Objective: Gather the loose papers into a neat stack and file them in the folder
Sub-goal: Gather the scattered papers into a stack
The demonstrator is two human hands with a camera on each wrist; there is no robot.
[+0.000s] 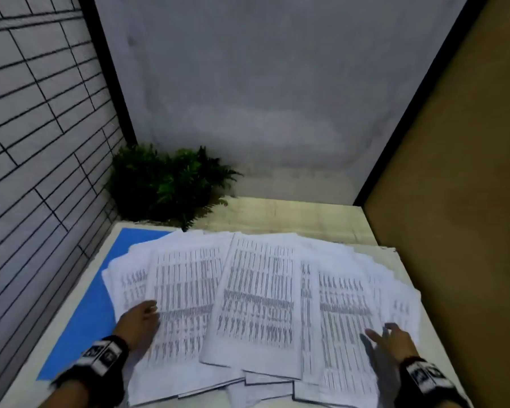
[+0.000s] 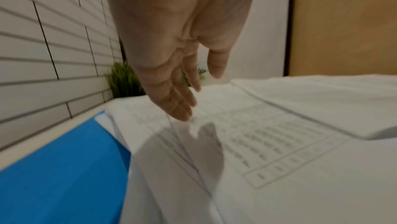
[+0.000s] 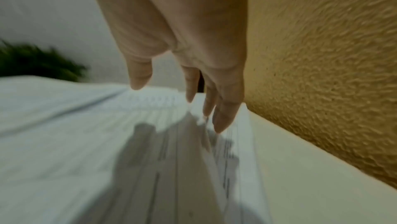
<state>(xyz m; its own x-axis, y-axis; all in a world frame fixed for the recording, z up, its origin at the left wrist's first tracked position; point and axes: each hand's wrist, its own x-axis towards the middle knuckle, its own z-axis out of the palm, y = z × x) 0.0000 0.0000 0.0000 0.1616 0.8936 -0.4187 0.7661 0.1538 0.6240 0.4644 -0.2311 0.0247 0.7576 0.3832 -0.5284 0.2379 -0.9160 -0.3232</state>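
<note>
Several loose printed papers (image 1: 256,295) lie fanned across the pale table, overlapping each other. A blue folder (image 1: 92,307) lies flat under their left side, partly covered. My left hand (image 1: 140,322) hovers with straight fingers over the left sheets (image 2: 247,142), its fingertips (image 2: 182,114) just above the paper. My right hand (image 1: 390,338) is spread over the right sheets (image 3: 107,142), fingers (image 3: 221,119) straight and near the papers' right edge. Neither hand holds anything.
A green fern plant (image 1: 171,184) stands at the back left corner. A grey lined wall (image 1: 36,142) runs along the left, a white wall behind, and a tan board (image 1: 454,172) along the right. A strip of table (image 3: 300,168) shows beside the board.
</note>
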